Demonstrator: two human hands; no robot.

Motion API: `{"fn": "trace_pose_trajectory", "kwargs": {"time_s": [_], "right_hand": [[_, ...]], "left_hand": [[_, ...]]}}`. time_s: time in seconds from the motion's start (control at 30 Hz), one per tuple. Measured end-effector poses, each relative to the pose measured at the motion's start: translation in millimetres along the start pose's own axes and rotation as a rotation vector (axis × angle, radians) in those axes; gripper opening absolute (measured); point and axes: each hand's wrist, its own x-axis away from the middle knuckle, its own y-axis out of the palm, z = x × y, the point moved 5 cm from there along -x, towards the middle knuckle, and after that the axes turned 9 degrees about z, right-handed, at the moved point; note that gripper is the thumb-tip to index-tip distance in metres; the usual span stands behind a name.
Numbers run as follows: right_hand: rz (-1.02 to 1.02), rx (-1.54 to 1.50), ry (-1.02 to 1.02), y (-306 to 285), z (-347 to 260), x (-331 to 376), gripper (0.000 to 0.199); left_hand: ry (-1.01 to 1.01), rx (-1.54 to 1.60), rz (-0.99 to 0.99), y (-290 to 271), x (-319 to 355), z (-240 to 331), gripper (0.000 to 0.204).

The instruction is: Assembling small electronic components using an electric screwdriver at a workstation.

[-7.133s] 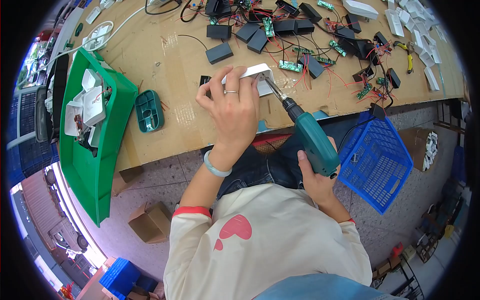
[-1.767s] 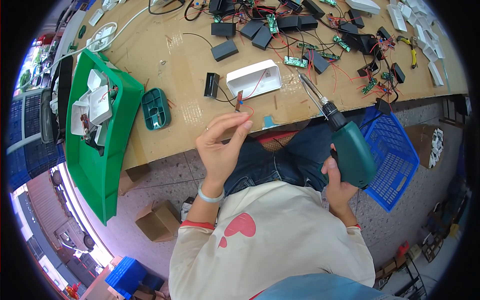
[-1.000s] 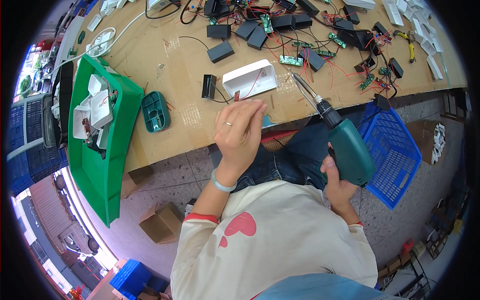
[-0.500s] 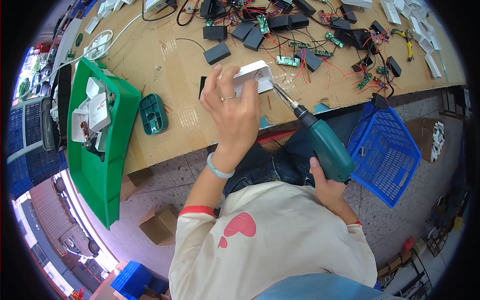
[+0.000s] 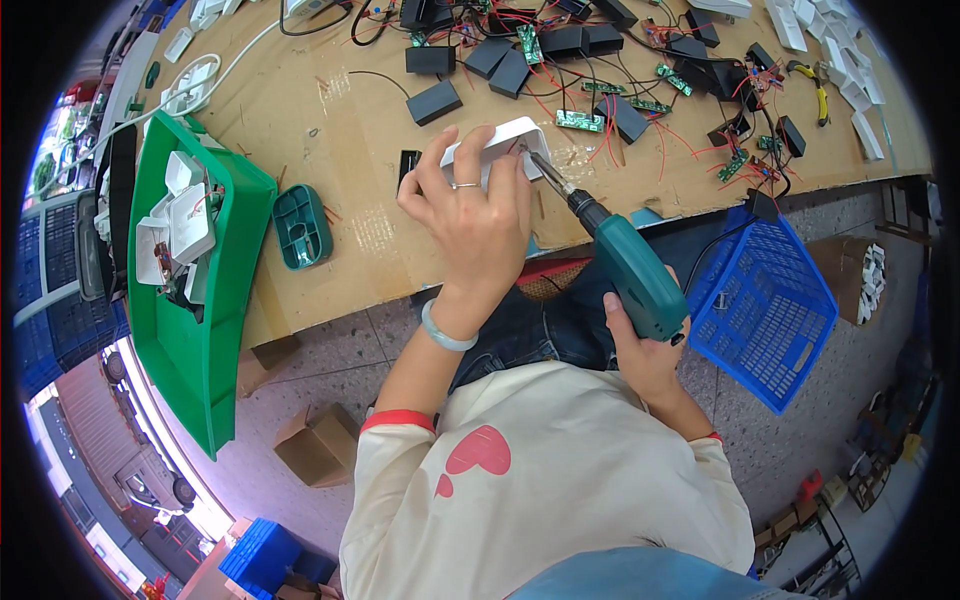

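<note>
Blue basket [image 5: 765, 350], open cardboard box [image 5: 322, 455]

— Floor [image 5: 340, 362] below the table's [image 5: 350, 225] near edge?
— Speckled grey, with dark joint lines, plus 1 cardboard box [image 5: 320, 455] beyond the near left corner.
— And the surface itself?
— Covered in brown, taped cardboard.
— Light?
— Bright daylight [image 5: 160, 422] beyond the left edge, with a truck [image 5: 88, 390] outside.
— Past the near right corner?
— Cluttered dark shelving [image 5: 872, 450], blurred.

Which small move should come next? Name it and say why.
Probably steady the white case with the left hand: that hand is on it, and the right hand holds the green tool with its tip pointing into the case. Whether it touches is unclear.
</note>
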Motion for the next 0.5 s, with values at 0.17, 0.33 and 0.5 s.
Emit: {"fn": "trace_pose_trajectory", "kwargs": {"time_s": [0.17, 0.33, 0.5], "right_hand": [[0.011, -0.013, -0.016, 2.6, 0.5, -1.1, 0.024], [0.026, -0.087, 0.099, 4.3, 9.1, 1.7, 0.024], [0.024, -0.081, 0.082, 4.2, 8.4, 1.1, 0.024]], "left_hand": [[-0.031, -0.049, -0.023, -0.2, -0.8, 0.1, 0.006], [-0.036, -0.047, -0.015, 1.4, -0.5, -0.3, 0.008], [-0.012, -0.008, -0.002, 0.9, -0.5, 0.0, 0.008]]}}
